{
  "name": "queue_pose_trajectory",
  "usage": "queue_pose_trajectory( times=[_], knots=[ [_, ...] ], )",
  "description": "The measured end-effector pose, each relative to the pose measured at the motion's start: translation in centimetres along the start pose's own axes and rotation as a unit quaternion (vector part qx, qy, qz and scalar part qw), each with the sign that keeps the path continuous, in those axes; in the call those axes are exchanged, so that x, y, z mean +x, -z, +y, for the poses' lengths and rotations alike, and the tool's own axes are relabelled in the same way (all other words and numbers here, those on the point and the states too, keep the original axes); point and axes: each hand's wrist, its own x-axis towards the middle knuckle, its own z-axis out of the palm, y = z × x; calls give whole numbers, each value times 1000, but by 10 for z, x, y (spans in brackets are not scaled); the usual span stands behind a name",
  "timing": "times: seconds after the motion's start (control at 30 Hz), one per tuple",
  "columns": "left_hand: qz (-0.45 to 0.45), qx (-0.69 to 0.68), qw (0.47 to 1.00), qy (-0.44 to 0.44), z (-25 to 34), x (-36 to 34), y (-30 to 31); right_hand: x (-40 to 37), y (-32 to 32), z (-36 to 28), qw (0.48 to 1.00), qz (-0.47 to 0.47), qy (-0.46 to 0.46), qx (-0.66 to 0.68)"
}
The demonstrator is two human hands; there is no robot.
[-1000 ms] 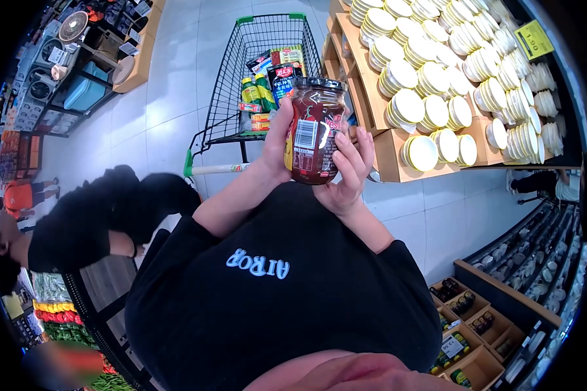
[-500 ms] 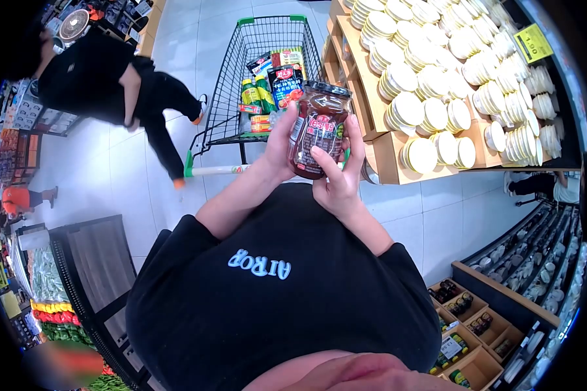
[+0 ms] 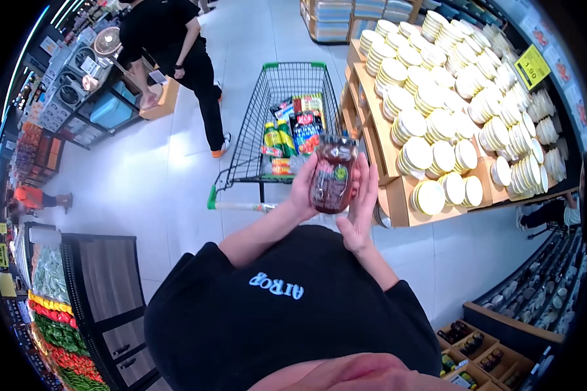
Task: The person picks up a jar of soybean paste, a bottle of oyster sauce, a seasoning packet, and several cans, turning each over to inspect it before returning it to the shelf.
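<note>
Glass sauce jar (image 3: 332, 186) sat near the middle of the frame, held in front of the chest with its lid pointing away from the body. The left hand (image 3: 302, 191) was closed on the jar's left side and seemed to carry most of its weight; fingertips showing past the far edge probably belonged to that same grip. The right hand (image 3: 362, 202) stood along the other side with its fingers extended and its thumb apart from the glass, perhaps as a guard against slipping; I could not tell whether it touched. Holding the jar by its sides left the front label uncovered and tilted towards the eyes. The contents looked deep brownish red beneath a dark lid, with pinkish lettering and a small green spot on the label; the finer print was too blurred to read. Just beyond, in the upper middle of the frame, the wire shopping cart (image 3: 295, 64) held green-and-yellow bottles (image 3: 285, 136) and a dark blue pouch (image 3: 306, 133) grouped close together. At upper right, round pale dishes (image 3: 429, 197) stood in tight stacks on a wooden display, likely arranged that way to save space.
</note>
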Motion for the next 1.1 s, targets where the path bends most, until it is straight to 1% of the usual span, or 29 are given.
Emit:
queue_pose_trajectory(
  times=[0.03, 0.07, 0.1, 0.17, 0.2, 0.23, 0.27, 0.3, 0.37, 0.4, 0.47, 0.53, 0.7, 0.87, 0.97, 1.07, 1.1],
  knots=[
    [54, 57, 996, -32, -3, 0, 3, 2, -1, 6, 999, 29, -22, 38],
    [29, 94, 994, -51, -7, -3, 6, 4, -2, 6, 995, 52, -46, 75],
    [-74, 80, 993, -51, -9, -3, 15, 1, 1, 10, 989, 50, -97, 103],
    [-47, 255, 963, -78, -18, -5, 20, -11, 11, 19, 967, 45, -199, 154],
    [-24, 355, 928, -106, -18, -7, 14, -12, 11, 15, 967, 54, -196, 156],
    [-2, 451, 882, -134, -17, -4, 9, -11, 12, 9, 967, 62, -191, 157],
    [24, 589, 776, -224, -18, 4, 26, -8, 12, 5, 966, 76, -189, 160],
    [31, 671, 687, -278, -12, 8, 19, -7, 14, 4, 968, 62, -196, 142],
    [36, 746, 597, -295, 0, 8, -7, -8, 21, 4, 971, 34, -213, 104],
    [53, 740, 600, -298, 0, 8, -5, -7, 21, 0, 962, 43, -238, 126],
    [85, 730, 607, -304, -3, 5, 0, -7, 25, -4, 963, 31, -246, 103],
    [76, 739, 597, -303, -5, 1, -11, -6, 31, -4, 963, 22, -258, 75],
    [42, 746, 593, -300, -24, 0, -6, -20, 42, 6, 945, 49, -288, 145],
    [-7, 777, 545, -313, -36, -2, -14, -36, 58, 9, 923, 67, -323, 198],
    [5, 764, 572, -298, -46, -2, -13, -44, 66, 13, 910, 79, -340, 223],
    [-48, 789, 554, -261, -50, 3, 20, -49, 75, 13, 901, 76, -357, 237],
    [-39, 802, 549, -233, -51, 4, 34, -50, 78, 16, 893, 77, -369, 245]
  ],
)
